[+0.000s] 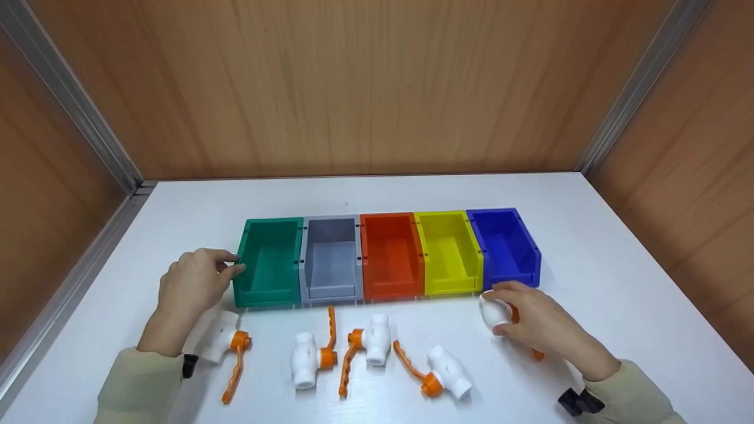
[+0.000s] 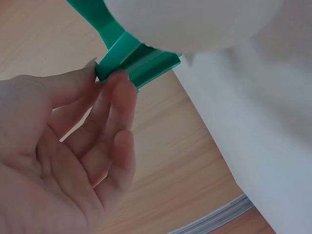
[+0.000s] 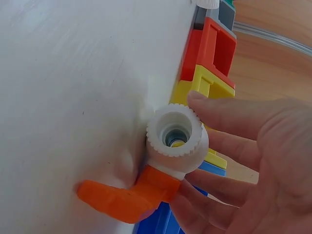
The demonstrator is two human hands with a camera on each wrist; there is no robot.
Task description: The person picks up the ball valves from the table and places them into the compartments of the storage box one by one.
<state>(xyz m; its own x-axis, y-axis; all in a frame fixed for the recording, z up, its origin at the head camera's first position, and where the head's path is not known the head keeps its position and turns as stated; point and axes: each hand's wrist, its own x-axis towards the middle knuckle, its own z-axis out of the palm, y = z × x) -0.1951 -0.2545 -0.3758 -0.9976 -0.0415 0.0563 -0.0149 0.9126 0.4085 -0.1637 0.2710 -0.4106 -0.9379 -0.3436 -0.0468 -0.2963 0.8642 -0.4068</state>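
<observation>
At the left end of the bin row, my left hand (image 1: 193, 281) pinches the side edge of the green bin (image 1: 270, 297) between thumb and fingers; the left wrist view shows the same grip on the green rim (image 2: 115, 56). Just in front of the blue bin (image 1: 511, 278), my right hand (image 1: 541, 318) holds a white ball valve (image 1: 495, 313) with an orange handle. Seen from the right wrist, its ribbed round opening (image 3: 174, 130) faces the camera, thumb on one side, fingers behind. The orange handle (image 3: 117, 201) points away from the palm.
Grey (image 1: 331, 292), red (image 1: 393, 288) and yellow (image 1: 453, 286) bins stand between the green and blue ones. Several more ball valves lie in front: one under my left wrist (image 1: 221, 337), others nearer the middle (image 1: 304, 360), (image 1: 377, 340), (image 1: 450, 371). Wooden panels (image 1: 365, 88) enclose the white table.
</observation>
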